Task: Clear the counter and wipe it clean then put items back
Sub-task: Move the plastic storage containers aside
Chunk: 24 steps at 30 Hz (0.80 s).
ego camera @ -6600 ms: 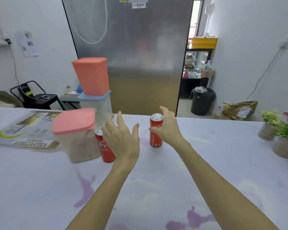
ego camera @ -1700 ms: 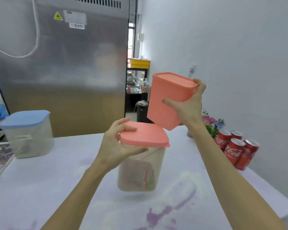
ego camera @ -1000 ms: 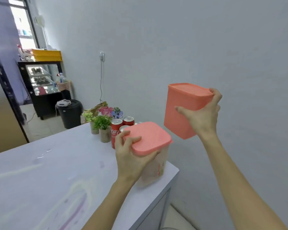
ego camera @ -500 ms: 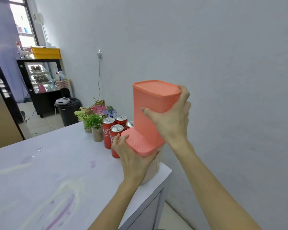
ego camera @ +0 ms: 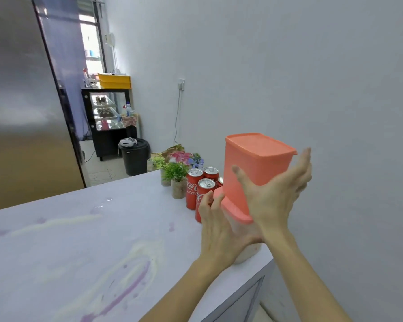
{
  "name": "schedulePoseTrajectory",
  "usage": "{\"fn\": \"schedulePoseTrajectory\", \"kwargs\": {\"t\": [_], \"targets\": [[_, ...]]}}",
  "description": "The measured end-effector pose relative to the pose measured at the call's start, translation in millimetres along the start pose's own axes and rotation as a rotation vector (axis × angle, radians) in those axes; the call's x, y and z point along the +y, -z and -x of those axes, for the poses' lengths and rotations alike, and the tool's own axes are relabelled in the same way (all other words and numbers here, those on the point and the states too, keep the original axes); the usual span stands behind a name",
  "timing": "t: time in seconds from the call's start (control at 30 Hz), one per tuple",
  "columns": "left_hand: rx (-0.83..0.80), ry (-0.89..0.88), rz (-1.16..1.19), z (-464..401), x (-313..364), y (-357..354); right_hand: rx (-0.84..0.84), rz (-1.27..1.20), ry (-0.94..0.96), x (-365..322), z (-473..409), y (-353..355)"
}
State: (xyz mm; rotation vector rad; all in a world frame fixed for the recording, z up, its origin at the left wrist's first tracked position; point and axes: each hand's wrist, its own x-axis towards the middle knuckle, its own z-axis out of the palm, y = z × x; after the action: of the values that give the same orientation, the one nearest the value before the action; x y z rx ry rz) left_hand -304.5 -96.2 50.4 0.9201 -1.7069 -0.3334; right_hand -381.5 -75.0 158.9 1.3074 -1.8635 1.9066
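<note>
A tall orange container (ego camera: 254, 168) stands stacked on the orange lid of a clear container (ego camera: 244, 247) at the right corner of the white counter (ego camera: 79, 240). My right hand (ego camera: 275, 196) hovers just in front of the orange container with fingers spread, not gripping it. Lower down, my left hand (ego camera: 219, 231) is beside the clear container, fingers apart, covering most of its wall. Several red cola cans (ego camera: 199, 189) stand right behind the containers.
Small potted plants (ego camera: 176, 175) sit behind the cans near the wall. The counter's right edge drops off just beyond the containers. A steel fridge (ego camera: 26, 101) stands at left, a black bin (ego camera: 135, 156) and a display cabinet (ego camera: 107, 117) beyond the counter.
The orange container has been set on the clear container's lid. Both hands have let go and opened, drawing back slightly from the stack.
</note>
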Motion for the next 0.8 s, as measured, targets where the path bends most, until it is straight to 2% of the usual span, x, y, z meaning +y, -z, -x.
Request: {"fn": "schedulePoseTrajectory", "kwargs": {"t": [0.07, 0.13, 0.27, 0.63, 0.73, 0.8], "targets": [[-0.027, -0.051, -0.019, 3, -18, 34, 0.101, -0.083, 0.196, -22, 15, -5], [0.026, -0.041, -0.078, 1, -43, 79, 0.085, -0.170, 0.341, -55, 36, -25], [0.182, 0.091, -0.285, 1, -91, 188, -0.271, -0.359, 0.365, -124, 102, -91], [0.585, 0.401, -0.679, 91, -217, 560, -1.108, -0.495, 0.358, -306, 353, -286], [0.668, 0.606, -0.676, 115, -261, 638, -1.325, -0.498, 0.366, -351, 400, -341], [0.665, 0.725, -0.656, 125, -290, 677, -1.415, -0.504, 0.337, -377, 422, -374]]}}
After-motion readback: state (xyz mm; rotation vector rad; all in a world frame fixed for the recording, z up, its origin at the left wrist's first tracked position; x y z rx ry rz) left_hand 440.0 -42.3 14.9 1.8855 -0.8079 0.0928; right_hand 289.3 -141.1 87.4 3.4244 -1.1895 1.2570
